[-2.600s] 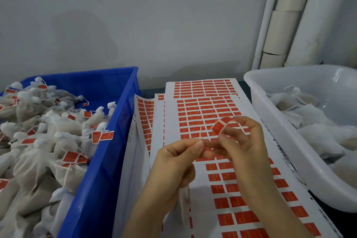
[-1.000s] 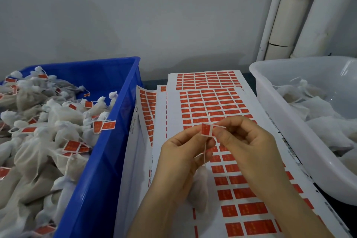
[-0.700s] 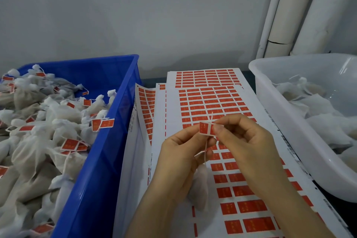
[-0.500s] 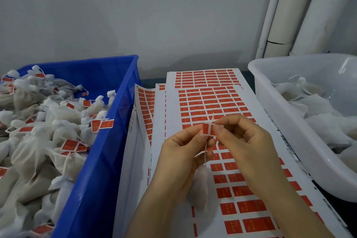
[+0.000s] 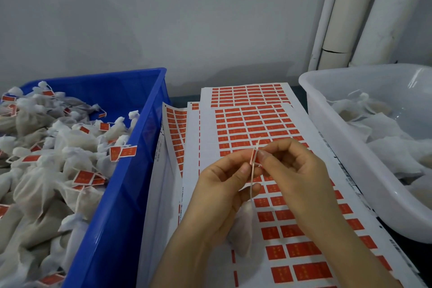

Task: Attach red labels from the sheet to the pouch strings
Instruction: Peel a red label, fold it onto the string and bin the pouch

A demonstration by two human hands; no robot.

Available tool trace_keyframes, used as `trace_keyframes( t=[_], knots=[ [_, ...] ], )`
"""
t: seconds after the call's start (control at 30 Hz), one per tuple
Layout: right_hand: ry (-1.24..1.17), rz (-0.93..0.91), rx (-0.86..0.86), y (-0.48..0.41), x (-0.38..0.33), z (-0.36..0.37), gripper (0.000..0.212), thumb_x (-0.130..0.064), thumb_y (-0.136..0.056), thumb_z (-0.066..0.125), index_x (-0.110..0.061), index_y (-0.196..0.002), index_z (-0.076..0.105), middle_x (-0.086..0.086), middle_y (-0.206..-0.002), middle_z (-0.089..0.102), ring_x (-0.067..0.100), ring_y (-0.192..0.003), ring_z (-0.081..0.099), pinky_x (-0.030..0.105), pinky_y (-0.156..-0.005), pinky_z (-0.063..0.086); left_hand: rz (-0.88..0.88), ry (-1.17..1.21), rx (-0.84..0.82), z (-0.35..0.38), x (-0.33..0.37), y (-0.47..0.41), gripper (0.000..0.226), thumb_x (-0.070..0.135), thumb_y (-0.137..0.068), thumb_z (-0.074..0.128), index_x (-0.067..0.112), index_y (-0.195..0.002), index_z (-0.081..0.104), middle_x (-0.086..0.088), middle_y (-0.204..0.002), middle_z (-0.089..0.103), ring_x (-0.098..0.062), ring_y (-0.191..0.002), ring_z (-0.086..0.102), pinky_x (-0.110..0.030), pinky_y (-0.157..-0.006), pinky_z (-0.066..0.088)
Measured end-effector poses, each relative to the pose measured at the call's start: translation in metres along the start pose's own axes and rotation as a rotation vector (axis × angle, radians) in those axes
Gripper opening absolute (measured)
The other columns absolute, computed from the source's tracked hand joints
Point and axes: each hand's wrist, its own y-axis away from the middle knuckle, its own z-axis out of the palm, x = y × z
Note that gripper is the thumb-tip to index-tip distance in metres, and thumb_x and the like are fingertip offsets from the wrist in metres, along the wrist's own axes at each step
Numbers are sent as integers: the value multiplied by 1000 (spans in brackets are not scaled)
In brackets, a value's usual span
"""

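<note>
Both hands meet over the label sheet [image 5: 252, 121], a white sheet printed with rows of red labels. My left hand [image 5: 224, 184] and my right hand [image 5: 297, 170] pinch one small red label [image 5: 254, 156] between thumbs and forefingers, folded nearly edge-on around a thin white string [image 5: 252, 184]. The string runs down from the label to a small white mesh pouch [image 5: 243, 229] that hangs below my left palm, just above the sheet.
A blue crate [image 5: 131, 170] on the left holds several white pouches with red labels. A white tub [image 5: 350, 147] on the right holds several pouches without labels. More label sheets [image 5: 174, 124] lie stacked beneath. White pipes [image 5: 364, 14] stand against the grey wall.
The label, held open and flat between my fingertips before, is now folded almost shut around the string. Both hands stay in the same place.
</note>
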Motion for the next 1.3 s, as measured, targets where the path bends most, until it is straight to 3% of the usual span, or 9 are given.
trace_keyframes(
  t=[0.1,0.23,0.33,0.5,0.57,0.73,0.87,1.0,1.3],
  knots=[
    [22,-8,32,-2,3,-1,9,-26,-81,66,-32,-80,59,-22,-74,65,-11,-82,59,-1,-60,42,11,-61,-16,2,0,0,20,19,-75,65,30,-87,76,2,-96,74,-16,-90,71,-23,-66,56],
    [63,-17,-8,-1,2,0,8,-30,-81,66,-33,-81,58,-25,-77,62,-12,-81,59,-1,-60,42,51,-65,112,7,-3,-2,20,31,-64,68,23,-80,76,1,-85,74,-14,-77,72,-20,-57,53],
    [168,-14,-57,-5,-1,-3,15,-53,-74,50,-45,-87,52,-36,-88,53,-9,-77,59,0,-56,40,47,-54,162,7,-4,-2,20,29,-69,66,17,-82,75,-2,-76,73,-13,-64,69,-18,-51,50],
    [210,-81,-223,-14,-6,-19,28,-64,-70,34,-62,-95,47,-55,-91,42,-31,-89,43,-7,-62,35,36,-123,162,5,-4,-4,22,28,-72,66,14,-88,74,0,-77,73,-10,-64,68,-19,-51,50],
    [226,-95,-274,-15,-5,-21,24,-60,-72,38,-59,-93,50,-51,-93,45,-35,-91,38,-10,-64,32,55,-168,152,5,-6,-3,26,32,-67,66,16,-87,74,1,-77,73,-10,-65,68,-18,-51,50],
    [219,-93,-258,-17,-3,-24,20,-53,-70,49,-44,-84,61,-34,-90,59,-15,-94,52,1,-66,43,90,-278,144,3,-7,-4,7,26,-76,69,21,-78,73,4,-70,72,-10,-63,67,-16,-51,49],
    [249,-106,-209,-16,-3,-24,19,-53,-69,50,-40,-79,60,-32,-91,58,-14,-92,53,-1,-65,42,115,-339,138,3,-9,-4,3,24,-80,68,23,-81,71,9,-71,72,-7,-63,68,-15,-49,49],
    [311,-103,-179,-15,-1,-20,8,-44,-82,52,-40,-77,55,-30,-90,56,-6,-85,55,3,-66,36,161,-347,175,9,-9,-6,26,21,-79,72,28,-96,55,8,-73,71,-9,-65,69,-18,-45,49],
    [337,-42,-117,-11,2,-4,12,-42,-84,47,-41,-72,47,-33,-73,50,-12,-64,53,-4,-50,36,404,-419,381,14,-21,-5,43,28,-77,74,54,-79,39,18,-85,65,-11,-72,67,-22,-56,55]
  ],
)
